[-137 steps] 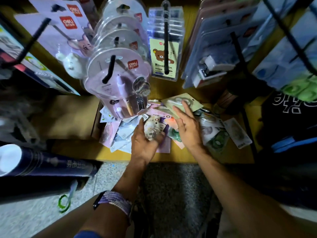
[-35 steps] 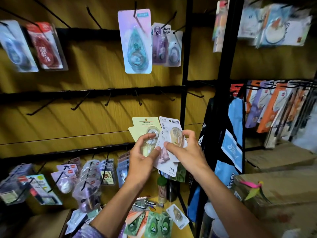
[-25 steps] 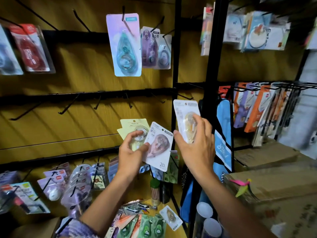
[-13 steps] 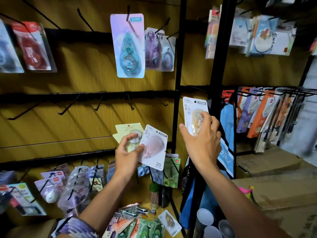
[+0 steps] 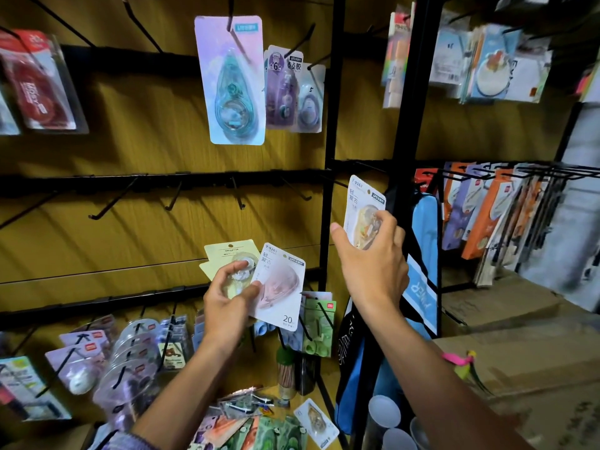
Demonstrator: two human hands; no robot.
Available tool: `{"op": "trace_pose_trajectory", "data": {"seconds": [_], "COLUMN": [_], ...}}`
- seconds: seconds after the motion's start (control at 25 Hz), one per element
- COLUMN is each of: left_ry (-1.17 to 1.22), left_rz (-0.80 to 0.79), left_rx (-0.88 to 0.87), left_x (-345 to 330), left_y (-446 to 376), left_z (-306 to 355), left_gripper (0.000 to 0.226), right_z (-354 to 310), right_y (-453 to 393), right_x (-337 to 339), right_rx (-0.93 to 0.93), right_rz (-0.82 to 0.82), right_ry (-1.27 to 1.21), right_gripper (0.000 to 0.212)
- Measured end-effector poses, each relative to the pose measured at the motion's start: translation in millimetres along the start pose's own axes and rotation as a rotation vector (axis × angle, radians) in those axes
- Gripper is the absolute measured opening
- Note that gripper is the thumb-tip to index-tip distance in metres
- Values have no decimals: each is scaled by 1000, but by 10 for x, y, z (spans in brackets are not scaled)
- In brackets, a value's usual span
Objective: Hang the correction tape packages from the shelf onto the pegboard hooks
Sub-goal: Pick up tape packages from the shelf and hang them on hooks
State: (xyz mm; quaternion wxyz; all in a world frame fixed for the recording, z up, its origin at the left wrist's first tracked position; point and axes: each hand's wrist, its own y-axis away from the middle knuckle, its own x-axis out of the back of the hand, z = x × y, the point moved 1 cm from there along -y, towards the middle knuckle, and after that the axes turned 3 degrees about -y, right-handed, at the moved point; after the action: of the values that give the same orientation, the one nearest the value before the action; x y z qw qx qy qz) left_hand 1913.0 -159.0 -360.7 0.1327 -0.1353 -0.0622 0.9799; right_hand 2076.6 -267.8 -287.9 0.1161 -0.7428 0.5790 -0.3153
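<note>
My left hand (image 5: 227, 303) grips a fanned bunch of correction tape packages: a pale yellow one (image 5: 224, 254) behind and a white one with a pink tape (image 5: 281, 284) in front. My right hand (image 5: 373, 264) holds a single white package with a yellowish tape (image 5: 362, 206) upright, close to the black upright post (image 5: 331, 157). Just left of that package a row of bare black hooks (image 5: 238, 199) juts from the middle rail of the yellow pegboard (image 5: 146, 131). More loose packages (image 5: 259, 430) lie on the shelf below.
A large teal tape package (image 5: 232, 82) and purple ones (image 5: 292, 92) hang on the top rail, red ones (image 5: 35, 82) at far left. Stocked hooks (image 5: 130, 352) fill the bottom rail. A blue bag (image 5: 422, 287), cardboard boxes (image 5: 519, 336) and a rack of orange packages (image 5: 487, 216) are to the right.
My right hand has drawn one white package out of the bunch and carried it up and right, toward the post and middle rail. My left hand keeps holding the remaining packages.
</note>
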Motion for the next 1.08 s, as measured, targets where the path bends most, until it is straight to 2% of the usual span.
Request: {"op": "trace_pose_trajectory", "data": {"seconds": [0.2,0.68,0.88,1.08], "left_ry": [-11,-43,-60,-90], "left_rz": [-8,-22,-4,-12], "left_rx": [-14,-24,-43,-76], "left_x": [-10,-29,-14,23], "left_y": [42,54,-32,-315], "left_z": [32,-37,34,124], "left_gripper": [34,41,39,38], "right_z": [-36,-7,60,117], "right_y": [-79,-109,-325,-769], "right_x": [73,112,-202,-772], "right_rx": [69,83,72,88], "right_rz": [12,-74,-249,-325], "right_ry": [98,234,170,211], "right_gripper": [68,75,81,86]}}
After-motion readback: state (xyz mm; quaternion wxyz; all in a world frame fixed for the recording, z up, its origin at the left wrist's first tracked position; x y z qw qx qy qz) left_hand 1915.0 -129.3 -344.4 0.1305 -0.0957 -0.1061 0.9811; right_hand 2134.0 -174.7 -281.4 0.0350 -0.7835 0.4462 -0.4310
